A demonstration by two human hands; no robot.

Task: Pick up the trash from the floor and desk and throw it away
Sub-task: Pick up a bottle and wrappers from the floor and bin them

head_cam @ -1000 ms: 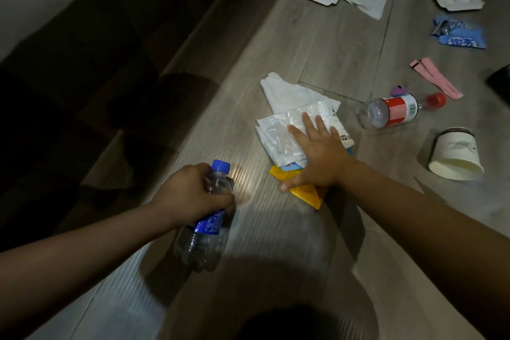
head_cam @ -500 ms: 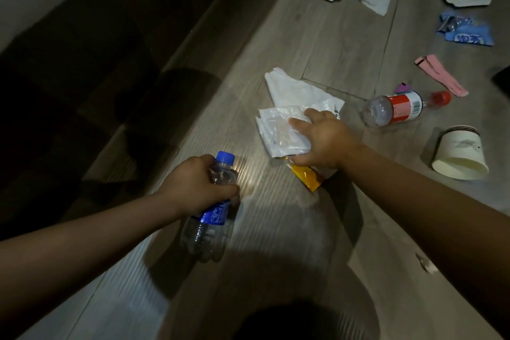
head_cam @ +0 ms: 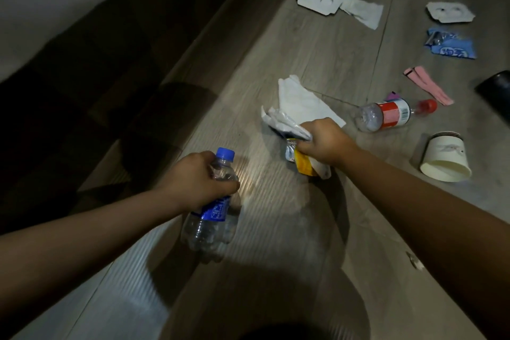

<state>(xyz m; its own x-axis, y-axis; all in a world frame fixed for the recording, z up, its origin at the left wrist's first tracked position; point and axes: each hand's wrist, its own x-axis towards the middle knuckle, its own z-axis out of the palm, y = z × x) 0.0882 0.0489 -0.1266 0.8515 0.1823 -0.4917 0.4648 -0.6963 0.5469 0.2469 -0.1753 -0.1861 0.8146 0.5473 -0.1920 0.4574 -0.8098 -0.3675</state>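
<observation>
From the head view, your left hand [head_cam: 197, 181] is wrapped around the neck of a clear bottle [head_cam: 211, 218] with a blue cap, likely carried so one trip serves several pieces. Your right hand [head_cam: 324, 143] is clenched on a bunch of wrappers [head_cam: 287, 130], white plastic and a yellow packet, bunched together just above the floor [head_cam: 317, 44]. A white tissue [head_cam: 300, 102] lies just behind. A second bottle [head_cam: 392, 116] and a paper cup [head_cam: 444, 157] lie to the right.

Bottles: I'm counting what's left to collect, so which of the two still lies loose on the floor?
The red-capped bottle with the red label lies on its side on the floor, untouched. The blue-capped bottle is gripped in the left hand.
</observation>
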